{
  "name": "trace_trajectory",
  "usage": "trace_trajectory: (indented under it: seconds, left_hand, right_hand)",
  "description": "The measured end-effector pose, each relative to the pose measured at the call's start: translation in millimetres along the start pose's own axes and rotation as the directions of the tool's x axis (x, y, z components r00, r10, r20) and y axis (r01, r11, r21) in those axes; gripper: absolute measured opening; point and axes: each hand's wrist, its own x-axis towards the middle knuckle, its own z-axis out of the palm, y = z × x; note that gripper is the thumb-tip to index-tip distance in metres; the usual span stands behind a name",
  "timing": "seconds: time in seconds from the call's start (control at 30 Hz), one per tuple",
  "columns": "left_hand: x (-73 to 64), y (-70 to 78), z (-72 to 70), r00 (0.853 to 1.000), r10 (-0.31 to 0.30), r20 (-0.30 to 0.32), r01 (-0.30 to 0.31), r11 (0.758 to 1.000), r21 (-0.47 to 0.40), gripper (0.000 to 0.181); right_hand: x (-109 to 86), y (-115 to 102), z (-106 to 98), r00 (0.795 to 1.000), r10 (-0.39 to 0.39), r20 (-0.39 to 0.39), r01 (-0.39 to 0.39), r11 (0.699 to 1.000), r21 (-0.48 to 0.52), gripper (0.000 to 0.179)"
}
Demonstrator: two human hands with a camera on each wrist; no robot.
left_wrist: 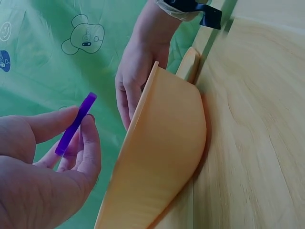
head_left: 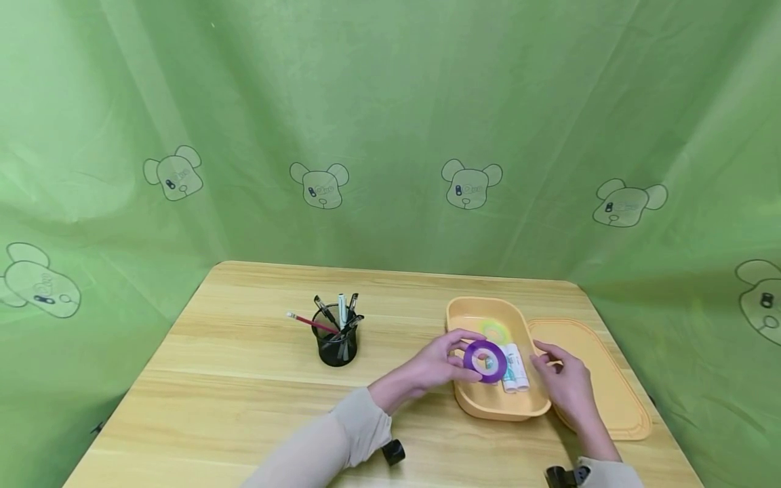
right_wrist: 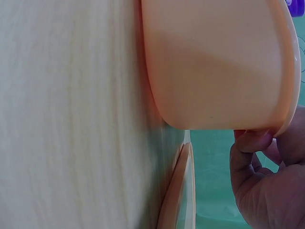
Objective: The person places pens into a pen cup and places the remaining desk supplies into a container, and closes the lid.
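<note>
Over the orange plastic box [head_left: 488, 412], my left hand [head_left: 441, 360] pinches a purple tape roll [head_left: 468, 366] between thumb and fingers. The left wrist view has the roll [left_wrist: 76, 124] edge-on, above the box rim and apart from it. My right hand [head_left: 566, 383] holds the box's right rim; in the right wrist view its fingers [right_wrist: 255, 141] are bent against the rim's edge. Inside the box lie two white tubes [head_left: 517, 369] with printed labels, side by side, and a yellow-green ring [head_left: 494, 331]. My left hand and the roll hide part of the box floor.
An orange lid [head_left: 601, 366] lies on the wooden table [head_left: 256, 379], right of the box and partly behind my right hand. Left of the box stands a black mesh pen holder [head_left: 337, 352] with several pens and a red pencil. A green curtain [head_left: 390, 230] surrounds the table.
</note>
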Motion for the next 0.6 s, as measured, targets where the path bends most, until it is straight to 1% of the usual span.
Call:
trace_trajectory:
  seconds: [0.33,0.6]
  left_hand:
    - [8.3,-0.6,12.1,1.000,-0.013,-0.020,0.014,1.000,0.011,0.066]
    - [14.5,0.4,27.2,1.000,-0.019,-0.025,0.019,1.000,0.010,0.060]
  right_hand:
    - [-1.0,-1,-1,1.000,0.001,0.006,-0.001,1.000,0.008,0.044]
    - [-0.7,0,-1,1.000,0.003,0.013,-0.003,1.000,0.010,0.045]
